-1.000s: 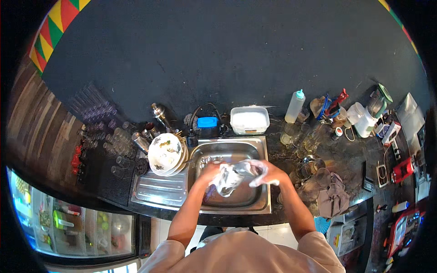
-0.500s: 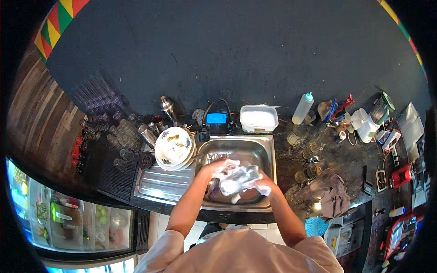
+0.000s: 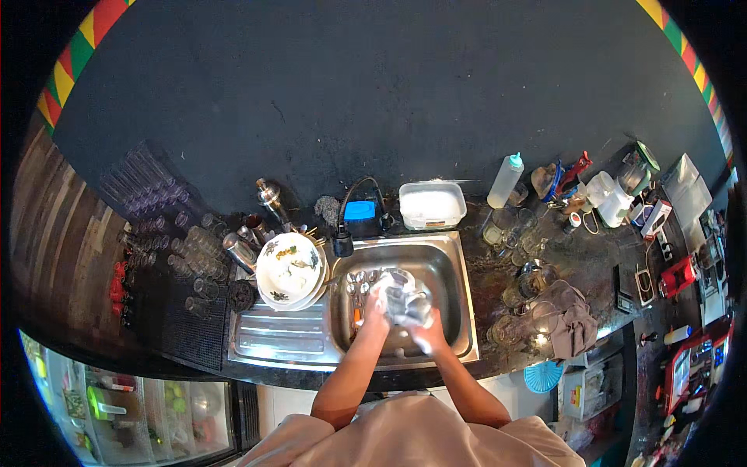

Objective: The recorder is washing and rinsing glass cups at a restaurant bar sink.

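Over the steel sink [image 3: 459, 311], a clear container [image 3: 406, 300] covered in white suds is held between my two hands. It looks like glass or plastic, and blur hides its exact kind. My left hand [image 3: 377, 305] is closed on its left side. On the lower right side, my right hand [image 3: 429, 333] is closed against it, its fingers foamy and partly blurred. Whether a sponge is in that hand cannot be made out. Several spoons and other cutlery [image 3: 358, 286] lie in the sink's left part, beside my left hand.
Stacked dirty plates [image 3: 289, 272] stand on the drainboard [image 3: 280, 335]. Behind the sink are a black faucet [image 3: 342, 243], a blue container [image 3: 360, 211] and a white tub [image 3: 433, 205]. Glasses [image 3: 510, 229] and a brown cloth [image 3: 574, 321] are on the right counter; more glasses [image 3: 198, 261] stand left.
My hands have drawn closer together, and the container has turned between them. Less foam covers it, and more of the cutlery in the sink shows. The whole view has shifted slightly.
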A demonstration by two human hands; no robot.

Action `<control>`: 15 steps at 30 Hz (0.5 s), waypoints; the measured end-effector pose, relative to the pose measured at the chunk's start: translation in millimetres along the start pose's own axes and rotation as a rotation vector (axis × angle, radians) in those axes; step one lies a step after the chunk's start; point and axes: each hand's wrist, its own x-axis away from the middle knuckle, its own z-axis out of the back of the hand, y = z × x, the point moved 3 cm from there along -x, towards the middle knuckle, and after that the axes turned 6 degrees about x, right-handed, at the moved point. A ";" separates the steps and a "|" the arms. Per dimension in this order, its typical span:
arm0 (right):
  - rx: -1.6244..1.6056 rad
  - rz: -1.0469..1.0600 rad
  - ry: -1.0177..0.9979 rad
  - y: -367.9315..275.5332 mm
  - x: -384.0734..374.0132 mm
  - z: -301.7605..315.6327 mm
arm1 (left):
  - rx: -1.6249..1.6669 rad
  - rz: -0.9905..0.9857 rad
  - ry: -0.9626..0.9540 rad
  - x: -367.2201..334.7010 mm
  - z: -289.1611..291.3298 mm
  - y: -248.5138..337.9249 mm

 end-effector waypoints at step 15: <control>-1.301 -0.584 -0.044 -60.6 -23.6 -8.6 | 0.234 -0.046 0.000 -27.1 10.5 4.2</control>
